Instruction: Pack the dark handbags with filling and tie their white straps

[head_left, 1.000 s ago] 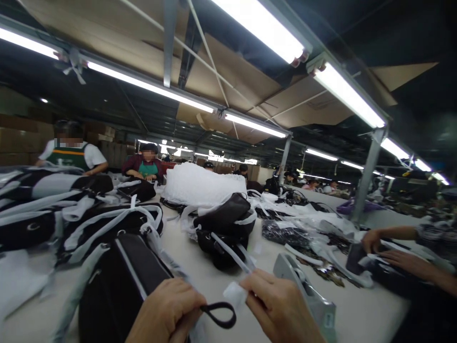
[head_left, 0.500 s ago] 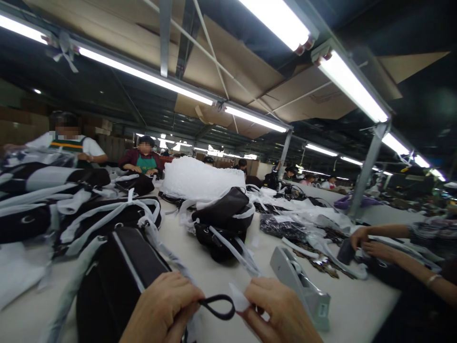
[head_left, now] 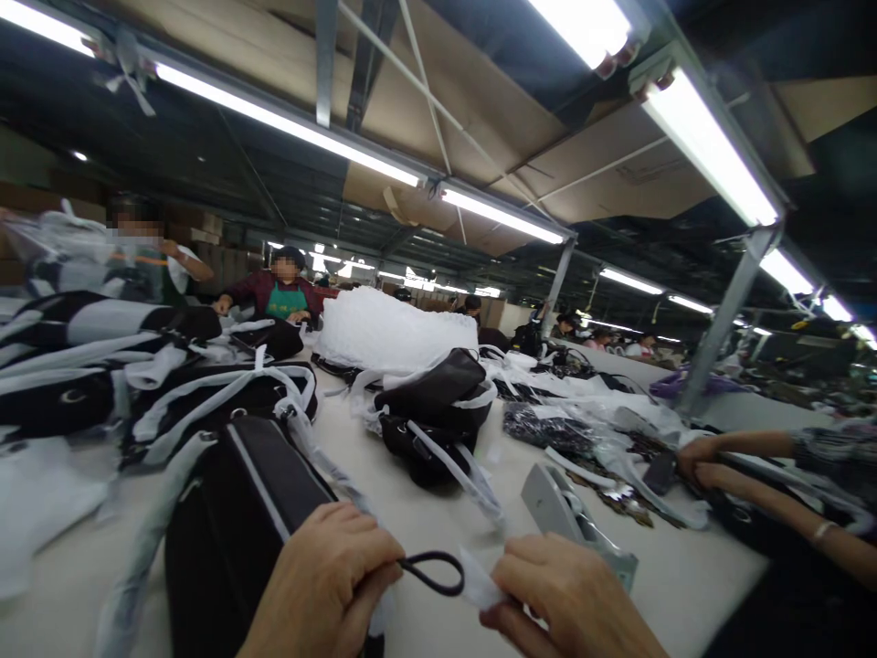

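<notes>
My left hand (head_left: pixel 327 585) is closed at the bottom middle, pinching one end of a thin black cord loop (head_left: pixel 433 572) that sticks out to the right. My right hand (head_left: pixel 565 599) is closed on a small piece of white wrapping material (head_left: pixel 480 589) that touches the loop's right end. Just left of my left hand lies a black bag with a white stripe (head_left: pixel 239 521), partly under my wrist. The table top (head_left: pixel 425 539) is pale.
More black bags wrapped in white strips (head_left: pixel 226 402) and a dark bag (head_left: pixel 435 411) lie further back, behind them a white foam stack (head_left: pixel 394 331). A grey tape dispenser (head_left: pixel 572 525) stands right of my hands. A co-worker's hands (head_left: pixel 705 461) work at right; other people sit at the far left.
My hands have stayed together on the loop and white piece, shifting slightly right. The view has tilted a little. The co-worker's hands at right have drawn closer together.
</notes>
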A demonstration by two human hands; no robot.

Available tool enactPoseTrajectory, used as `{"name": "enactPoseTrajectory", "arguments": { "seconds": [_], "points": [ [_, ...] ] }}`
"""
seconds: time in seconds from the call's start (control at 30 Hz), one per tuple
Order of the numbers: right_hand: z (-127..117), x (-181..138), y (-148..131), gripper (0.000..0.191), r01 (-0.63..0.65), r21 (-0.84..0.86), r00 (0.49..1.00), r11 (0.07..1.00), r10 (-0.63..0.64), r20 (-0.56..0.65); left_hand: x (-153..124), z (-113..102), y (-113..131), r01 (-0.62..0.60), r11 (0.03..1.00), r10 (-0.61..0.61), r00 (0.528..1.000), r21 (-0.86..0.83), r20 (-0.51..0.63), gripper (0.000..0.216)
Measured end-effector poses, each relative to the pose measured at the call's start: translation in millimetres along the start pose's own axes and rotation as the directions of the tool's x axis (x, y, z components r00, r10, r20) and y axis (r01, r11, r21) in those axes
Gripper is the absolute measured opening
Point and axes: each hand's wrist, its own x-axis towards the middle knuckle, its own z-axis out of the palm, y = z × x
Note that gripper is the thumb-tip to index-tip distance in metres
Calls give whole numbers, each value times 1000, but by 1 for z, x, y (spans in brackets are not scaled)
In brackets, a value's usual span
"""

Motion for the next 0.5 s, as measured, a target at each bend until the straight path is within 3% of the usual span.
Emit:
{"name": "enactPoseTrajectory", "arguments": {
  "seconds": [0.5],
  "points": [
    [-3,2,2,20,12,-68,1000,998,-12,3,-1,-2,3,32,999,-31,999,-37,18,15]
  ]
}}
